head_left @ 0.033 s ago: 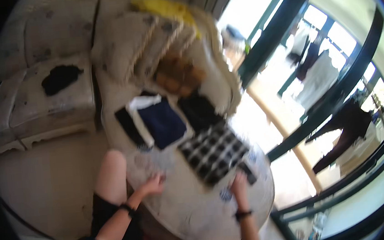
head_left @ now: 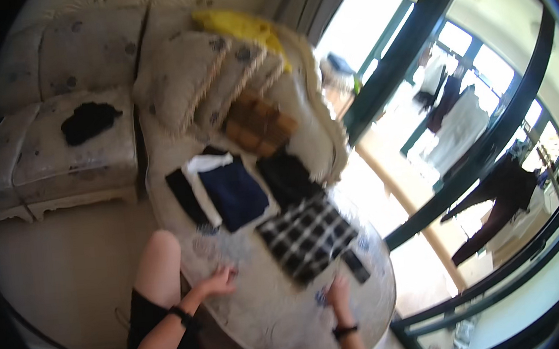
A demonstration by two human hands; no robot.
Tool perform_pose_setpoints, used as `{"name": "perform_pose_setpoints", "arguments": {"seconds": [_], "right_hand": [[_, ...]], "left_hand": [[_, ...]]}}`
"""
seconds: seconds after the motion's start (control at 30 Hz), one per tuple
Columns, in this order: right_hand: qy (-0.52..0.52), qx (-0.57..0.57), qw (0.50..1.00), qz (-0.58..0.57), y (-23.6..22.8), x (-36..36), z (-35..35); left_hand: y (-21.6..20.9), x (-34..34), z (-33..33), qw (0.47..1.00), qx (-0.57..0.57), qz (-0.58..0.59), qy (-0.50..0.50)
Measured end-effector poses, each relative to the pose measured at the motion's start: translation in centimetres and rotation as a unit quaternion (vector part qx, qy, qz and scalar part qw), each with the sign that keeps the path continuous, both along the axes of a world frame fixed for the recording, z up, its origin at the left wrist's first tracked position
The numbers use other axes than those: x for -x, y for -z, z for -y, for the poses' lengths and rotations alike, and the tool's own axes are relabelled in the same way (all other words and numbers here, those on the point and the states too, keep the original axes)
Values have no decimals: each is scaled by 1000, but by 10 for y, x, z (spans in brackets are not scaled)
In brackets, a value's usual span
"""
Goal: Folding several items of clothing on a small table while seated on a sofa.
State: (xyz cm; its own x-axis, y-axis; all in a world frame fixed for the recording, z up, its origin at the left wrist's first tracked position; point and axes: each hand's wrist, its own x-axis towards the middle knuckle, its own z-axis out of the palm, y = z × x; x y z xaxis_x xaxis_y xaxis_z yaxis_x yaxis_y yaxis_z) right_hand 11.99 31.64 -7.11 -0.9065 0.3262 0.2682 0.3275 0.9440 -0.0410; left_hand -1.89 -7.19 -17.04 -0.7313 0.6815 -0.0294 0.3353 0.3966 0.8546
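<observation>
A black-and-white plaid shirt (head_left: 308, 238) lies partly folded on the curved end seat of the sofa (head_left: 266, 328). Its dark sleeve end (head_left: 356, 265) sticks out at the near right corner. Just left of that sleeve is my right hand (head_left: 338, 294), its fingers curled, with a small gap to the cloth and nothing visible in them. Over the seat further left hovers my left hand (head_left: 221, 281), fingers loosely bent and somewhat apart, holding nothing I can see. Beyond the shirt lie a folded navy garment (head_left: 235, 195) with white cloth (head_left: 206, 162), and black folded clothes (head_left: 286, 177).
A brown woven block-like item (head_left: 260, 123) rests by patterned cushions (head_left: 181, 77), with yellow cloth (head_left: 240, 25) behind. A black garment (head_left: 91, 122) lies on the left sofa section. Green-framed glass doors (head_left: 412, 90) stand at right, hanging laundry (head_left: 464, 118) beyond.
My right hand has moved left, away from the shirt's sleeve end. My left hand has barely moved. The whole view has shifted slightly.
</observation>
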Motion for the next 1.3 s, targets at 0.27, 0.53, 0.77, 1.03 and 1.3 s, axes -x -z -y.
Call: {"name": "perform_pose_setpoints", "arguments": {"seconds": [0.27,0.53,0.77,1.03,1.3], "right_hand": [[-64,-83,991,78,-2,-41,71],[56,-88,990,90,13,-31,131],[96,-49,988,110,34,-32,124],[48,-56,994,81,34,-43,129],[17,42,992,116,3,-56,153]], "left_hand": [[-47,8,21,990,37,114,76],[-57,15,82,980,183,78,-21],[-129,0,80,971,229,1,65],[-263,-60,104,905,235,75,347],[-362,-106,169,885,251,75,385]]}}
